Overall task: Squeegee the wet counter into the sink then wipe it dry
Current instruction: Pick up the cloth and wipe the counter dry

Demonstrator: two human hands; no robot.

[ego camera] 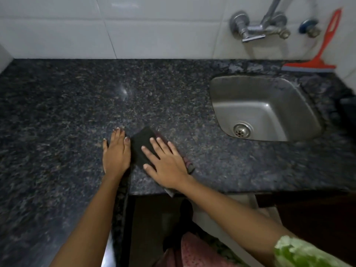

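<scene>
Head view: wipe-dry step. Right hand (169, 166), fingers (154, 143) spread flat, presses dark cloth (140, 147) on granite bench (173, 97); left hand (115, 153) flat, empty. Red squeegee (316, 62) parked behind sink (221, 87). Next: sweep cloth across.

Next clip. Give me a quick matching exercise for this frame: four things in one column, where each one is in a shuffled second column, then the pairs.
Things:
1. squeegee
2. cloth
3. left hand
4. tap

Places:
A. flat on the bare counter, beside the cloth
B. mounted on the tiled wall above the sink
C. propped against the wall behind the sink
D. under the right hand, near the counter's front edge

Pairs: 1-C, 2-D, 3-A, 4-B
</scene>
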